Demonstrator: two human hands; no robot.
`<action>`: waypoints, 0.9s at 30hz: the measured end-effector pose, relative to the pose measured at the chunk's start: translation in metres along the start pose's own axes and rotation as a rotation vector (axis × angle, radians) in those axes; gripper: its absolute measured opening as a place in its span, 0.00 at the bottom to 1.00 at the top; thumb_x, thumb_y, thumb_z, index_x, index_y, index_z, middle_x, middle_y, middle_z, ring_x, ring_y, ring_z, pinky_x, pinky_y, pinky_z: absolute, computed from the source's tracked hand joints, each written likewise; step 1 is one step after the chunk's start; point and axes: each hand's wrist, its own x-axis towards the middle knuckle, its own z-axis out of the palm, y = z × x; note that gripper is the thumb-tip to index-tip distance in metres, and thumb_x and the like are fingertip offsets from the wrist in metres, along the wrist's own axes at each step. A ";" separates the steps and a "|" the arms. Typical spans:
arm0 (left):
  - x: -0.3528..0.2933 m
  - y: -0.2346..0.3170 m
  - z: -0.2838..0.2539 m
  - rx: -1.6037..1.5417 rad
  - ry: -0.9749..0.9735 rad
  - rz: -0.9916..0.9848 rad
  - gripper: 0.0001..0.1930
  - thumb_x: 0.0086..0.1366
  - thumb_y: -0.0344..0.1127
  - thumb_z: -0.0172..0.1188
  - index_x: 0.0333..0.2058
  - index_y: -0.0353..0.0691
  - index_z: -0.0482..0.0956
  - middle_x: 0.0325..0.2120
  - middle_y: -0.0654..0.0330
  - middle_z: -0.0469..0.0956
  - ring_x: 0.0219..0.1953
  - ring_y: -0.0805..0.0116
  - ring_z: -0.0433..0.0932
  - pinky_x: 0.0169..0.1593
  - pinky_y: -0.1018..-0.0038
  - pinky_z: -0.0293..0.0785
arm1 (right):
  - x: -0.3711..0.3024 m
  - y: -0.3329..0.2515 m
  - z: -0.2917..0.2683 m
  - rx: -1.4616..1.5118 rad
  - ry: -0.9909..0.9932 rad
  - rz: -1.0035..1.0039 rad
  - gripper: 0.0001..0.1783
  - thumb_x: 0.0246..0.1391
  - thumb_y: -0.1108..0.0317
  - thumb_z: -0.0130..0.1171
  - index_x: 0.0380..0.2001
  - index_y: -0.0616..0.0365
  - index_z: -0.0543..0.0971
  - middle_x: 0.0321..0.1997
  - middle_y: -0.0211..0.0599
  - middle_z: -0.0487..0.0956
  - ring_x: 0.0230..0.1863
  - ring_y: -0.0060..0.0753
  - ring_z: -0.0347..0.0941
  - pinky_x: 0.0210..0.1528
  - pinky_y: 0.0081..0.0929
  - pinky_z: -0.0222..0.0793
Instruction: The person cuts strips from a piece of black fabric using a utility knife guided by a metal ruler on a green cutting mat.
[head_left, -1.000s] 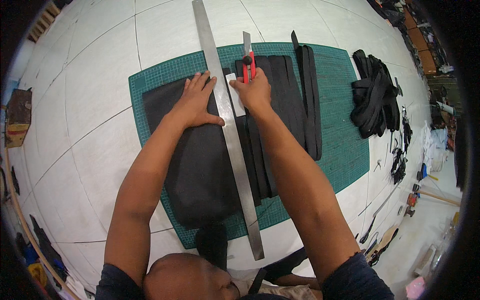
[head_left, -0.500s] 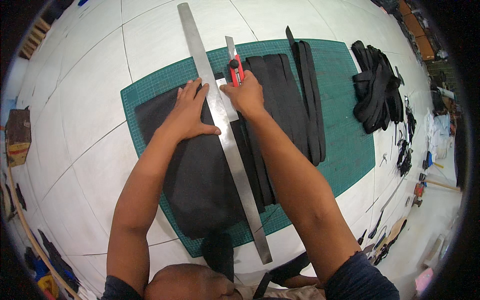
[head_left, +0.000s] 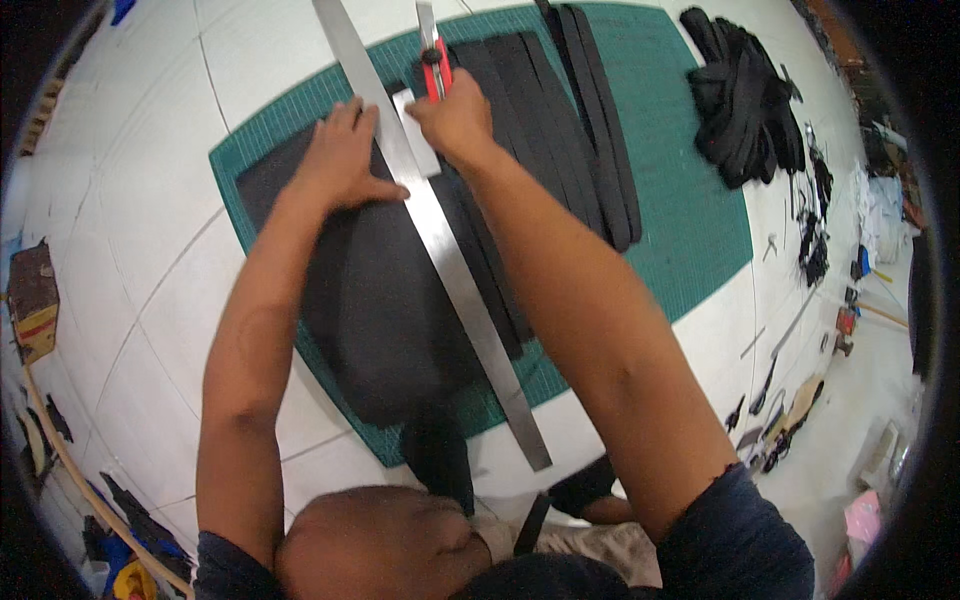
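Note:
A long steel ruler [head_left: 445, 245] lies slantwise over a black fabric sheet [head_left: 370, 300] on a green cutting mat [head_left: 690, 230]. My left hand [head_left: 338, 165] is spread flat, its thumb and fingertips pressing at the ruler's left edge and the fabric. In my right hand [head_left: 460, 120] is a red utility knife [head_left: 437, 72], its blade pointing away from me. Under that hand's thumb, along the ruler's right side, lies a short white flat strip [head_left: 420, 150]. Cut black fabric strips [head_left: 520, 100] lie side by side right of the knife, partly hidden by my right forearm.
A heap of black straps [head_left: 745, 110] sits on white floor tiles [head_left: 140, 200] beyond the mat's right edge. Small scraps and tools [head_left: 785, 410] are scattered further right. At far left stand a brown box [head_left: 35, 300] and a long wooden stick [head_left: 90, 490].
The whole scene has shifted upward and slightly left in the picture as the head view moved. Both hands keep about the same places along the ruler.

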 end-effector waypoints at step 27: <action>0.007 -0.011 0.012 0.043 -0.064 -0.036 0.75 0.28 0.59 0.83 0.71 0.35 0.46 0.72 0.45 0.46 0.74 0.48 0.46 0.75 0.59 0.49 | -0.310 0.174 -0.119 0.152 -0.133 0.245 0.22 0.50 0.56 0.71 0.38 0.58 0.73 0.33 0.49 0.79 0.36 0.54 0.78 0.39 0.42 0.71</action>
